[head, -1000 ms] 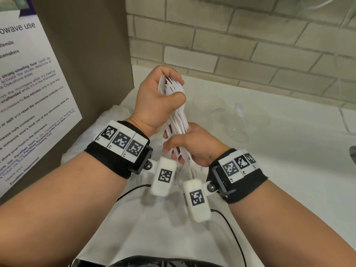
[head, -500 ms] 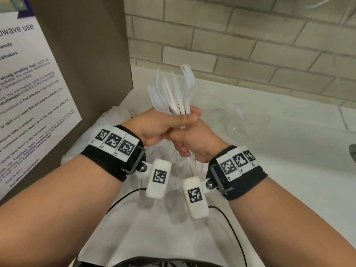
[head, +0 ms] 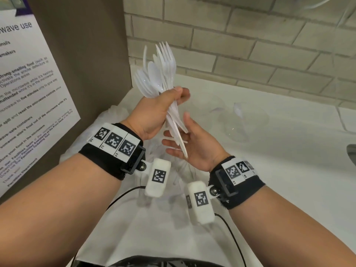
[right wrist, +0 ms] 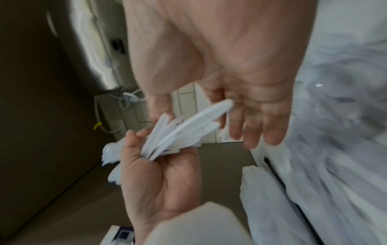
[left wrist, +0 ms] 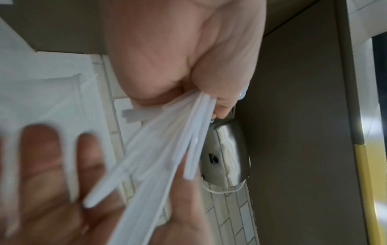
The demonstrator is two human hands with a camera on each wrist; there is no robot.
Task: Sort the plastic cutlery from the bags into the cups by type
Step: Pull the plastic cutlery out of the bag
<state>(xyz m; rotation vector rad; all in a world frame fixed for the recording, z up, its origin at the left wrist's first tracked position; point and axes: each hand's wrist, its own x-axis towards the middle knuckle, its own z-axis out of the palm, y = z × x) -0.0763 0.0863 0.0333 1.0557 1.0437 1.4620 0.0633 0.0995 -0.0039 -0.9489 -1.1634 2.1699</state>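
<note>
My left hand (head: 163,108) grips a bundle of white plastic cutlery (head: 159,74) around its middle, forks and spoons fanned upward. The handles (head: 178,135) stick out below the fist. My right hand (head: 185,143) lies open, palm up, just under those handles with fingers straight, touching their ends. In the left wrist view the cutlery handles (left wrist: 167,149) run from my left hand (left wrist: 188,66) toward the blurred right palm (left wrist: 52,182). In the right wrist view the cutlery bundle (right wrist: 182,134) sits between my right hand (right wrist: 240,107) and my left hand (right wrist: 159,165). Clear cups (head: 244,122) stand on the counter right of the hands.
White plastic bags (head: 107,120) lie on the white counter (head: 289,170) below and left of my hands. A brown cabinet side with a printed notice (head: 28,93) walls off the left. A brick wall (head: 250,45) runs behind. A metal sink edge (head: 351,153) shows at far right.
The left hand has lifted the cutlery bundle higher, heads fanning out. The right hand has let go of the handles and opened, palm up, beneath them.
</note>
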